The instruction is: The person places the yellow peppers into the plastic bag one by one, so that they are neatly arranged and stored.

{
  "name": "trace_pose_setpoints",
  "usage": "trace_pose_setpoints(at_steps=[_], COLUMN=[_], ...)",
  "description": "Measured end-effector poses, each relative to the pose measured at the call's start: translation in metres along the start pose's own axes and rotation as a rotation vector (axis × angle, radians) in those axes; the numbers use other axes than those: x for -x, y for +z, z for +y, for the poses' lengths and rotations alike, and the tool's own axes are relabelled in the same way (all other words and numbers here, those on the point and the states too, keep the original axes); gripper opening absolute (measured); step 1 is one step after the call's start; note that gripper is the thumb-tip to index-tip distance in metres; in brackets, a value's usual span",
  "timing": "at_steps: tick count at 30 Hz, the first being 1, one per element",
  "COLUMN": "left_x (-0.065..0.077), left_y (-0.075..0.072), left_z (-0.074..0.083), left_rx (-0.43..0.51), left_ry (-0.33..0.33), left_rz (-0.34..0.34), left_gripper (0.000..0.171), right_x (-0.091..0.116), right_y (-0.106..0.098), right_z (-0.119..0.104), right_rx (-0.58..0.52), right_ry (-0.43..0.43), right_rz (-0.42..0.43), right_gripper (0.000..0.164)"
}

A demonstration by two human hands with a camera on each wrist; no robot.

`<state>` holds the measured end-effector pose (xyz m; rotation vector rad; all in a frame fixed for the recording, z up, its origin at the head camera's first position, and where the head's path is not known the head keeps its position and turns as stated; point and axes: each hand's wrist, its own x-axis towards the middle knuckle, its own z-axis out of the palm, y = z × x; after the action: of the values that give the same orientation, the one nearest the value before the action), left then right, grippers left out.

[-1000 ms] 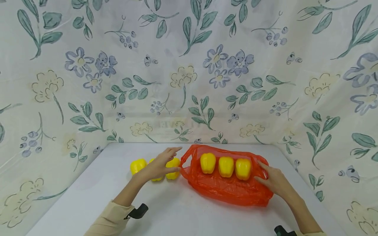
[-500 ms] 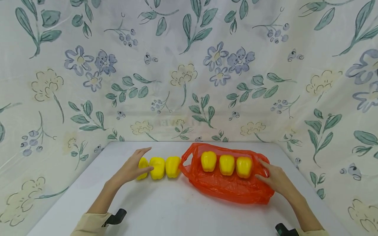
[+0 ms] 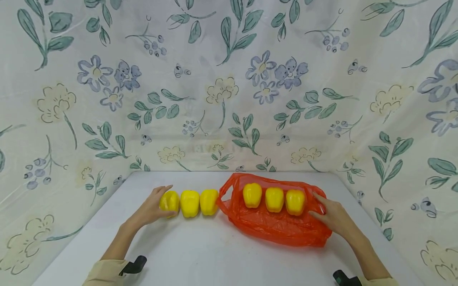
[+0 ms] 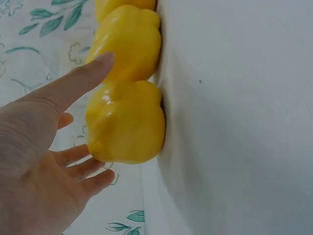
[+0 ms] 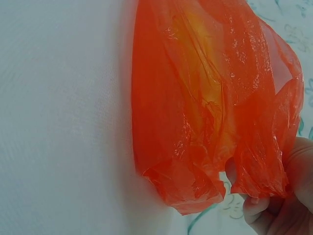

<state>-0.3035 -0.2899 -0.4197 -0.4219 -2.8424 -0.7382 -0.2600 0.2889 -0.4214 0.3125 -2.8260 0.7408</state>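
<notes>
Three yellow bell peppers stand in a row on the table's left side, the leftmost pepper (image 3: 169, 203) lying within my left hand's span. The left hand (image 3: 152, 208) has its thumb in front and its fingers behind that pepper. In the left wrist view the thumb (image 4: 80, 81) is straight and the fingers are spread beside the pepper (image 4: 128, 125). On the right lies a red plastic bag (image 3: 275, 230) with three more yellow peppers (image 3: 274, 200) at its wide mouth. My right hand (image 3: 334, 216) grips the bag's right edge; its fingers pinch bunched plastic (image 5: 259, 171) in the right wrist view.
The other two loose peppers, a middle one (image 3: 190, 203) and a right one (image 3: 209, 201), stand close together, the right one against the bag's handle loop. A white table (image 3: 214, 258) carries everything. Floral cloth (image 3: 222, 119) hangs behind and at both sides.
My left hand has moved left, away from the bag's handle loop and across the loose peppers, to the leftmost one. The right hand stays at the bag's edge.
</notes>
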Motion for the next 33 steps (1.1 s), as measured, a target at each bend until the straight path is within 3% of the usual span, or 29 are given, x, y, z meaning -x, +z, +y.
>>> trace_pose_setpoints(at_steps=[7, 11, 21, 33], left_x=[0.001, 0.002, 0.002, 0.003], left_y=[0.007, 0.008, 0.013, 0.015], left_z=[-0.013, -0.014, -0.02, -0.022], left_rx=[0.001, 0.003, 0.016, 0.033], left_ry=[-0.006, 0.009, -0.042, -0.044], left_rz=[0.004, 0.015, -0.003, 0.013], left_gripper=[0.1, 0.098, 0.093, 0.093], right_x=[0.0, 0.0, 0.001, 0.0], right_y=[0.0, -0.001, -0.001, -0.002], right_z=[-0.001, -0.001, 0.001, 0.0], right_rx=[-0.014, -0.013, -0.012, -0.016], right_ry=[0.01, 0.007, 0.003, 0.003], right_rz=[0.002, 0.004, 0.006, 0.006], right_gripper=[0.072, 0.072, 0.072, 0.072])
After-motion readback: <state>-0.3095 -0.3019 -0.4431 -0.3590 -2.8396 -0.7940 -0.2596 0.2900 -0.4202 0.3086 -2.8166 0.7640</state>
